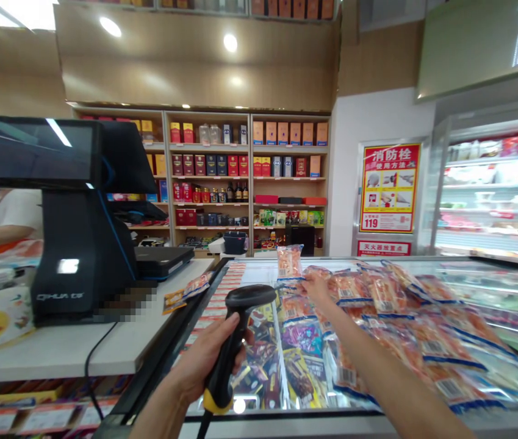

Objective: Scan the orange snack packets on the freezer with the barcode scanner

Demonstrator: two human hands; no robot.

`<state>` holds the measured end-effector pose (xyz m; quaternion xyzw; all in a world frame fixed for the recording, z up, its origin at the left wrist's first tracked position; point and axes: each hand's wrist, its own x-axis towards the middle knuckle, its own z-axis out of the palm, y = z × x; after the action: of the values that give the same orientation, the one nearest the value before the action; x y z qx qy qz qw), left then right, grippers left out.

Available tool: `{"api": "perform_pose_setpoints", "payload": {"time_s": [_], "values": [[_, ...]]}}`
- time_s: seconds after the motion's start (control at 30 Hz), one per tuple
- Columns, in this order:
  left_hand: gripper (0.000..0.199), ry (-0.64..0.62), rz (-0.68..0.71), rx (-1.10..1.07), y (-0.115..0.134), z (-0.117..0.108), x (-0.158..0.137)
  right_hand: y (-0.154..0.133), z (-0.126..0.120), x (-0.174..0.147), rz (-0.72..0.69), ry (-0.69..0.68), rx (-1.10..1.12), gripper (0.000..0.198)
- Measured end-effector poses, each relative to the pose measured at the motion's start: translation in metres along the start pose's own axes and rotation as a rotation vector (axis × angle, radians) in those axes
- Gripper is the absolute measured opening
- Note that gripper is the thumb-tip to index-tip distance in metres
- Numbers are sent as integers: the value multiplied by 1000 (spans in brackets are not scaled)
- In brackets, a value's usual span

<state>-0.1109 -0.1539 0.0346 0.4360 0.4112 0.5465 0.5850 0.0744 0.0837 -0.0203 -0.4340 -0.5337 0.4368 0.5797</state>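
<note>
My left hand (210, 353) is wrapped round the handle of a black and yellow barcode scanner (226, 353), its head pointing right over the glass-topped freezer. My right hand (317, 288) reaches across the freezer, its fingers closed at the lower right edge of a clear packet (289, 262) of orange-pink food, which stands upright near the far edge. Some of those fingertips are hidden. Many similar packets (384, 291) with blue edges and barcodes lie heaped on the glass, right of and beneath my right forearm.
The freezer (506, 305) holds colourful packs under its glass. On the left counter (116, 353) stand a point-of-sale terminal (80, 244) with a hanging cable and a small packet (188, 291). A person (11, 222) is behind it. Shelves (208, 177) of boxes line the back.
</note>
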Motion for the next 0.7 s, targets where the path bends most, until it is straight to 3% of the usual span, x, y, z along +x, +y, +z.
{"api": "perform_pose_setpoints", "payload": {"time_s": [0.27,0.53,0.7], "values": [[31,-115,-14,-29,-3,10,8,9,2,-3,-2,-16,-42,7],[31,-90,-18,-47,-9,4,20,-3,-14,1,-45,55,-112,8],[31,-103,-29,-71,-7,14,31,-5,-25,2,-75,61,-180,14]]}}
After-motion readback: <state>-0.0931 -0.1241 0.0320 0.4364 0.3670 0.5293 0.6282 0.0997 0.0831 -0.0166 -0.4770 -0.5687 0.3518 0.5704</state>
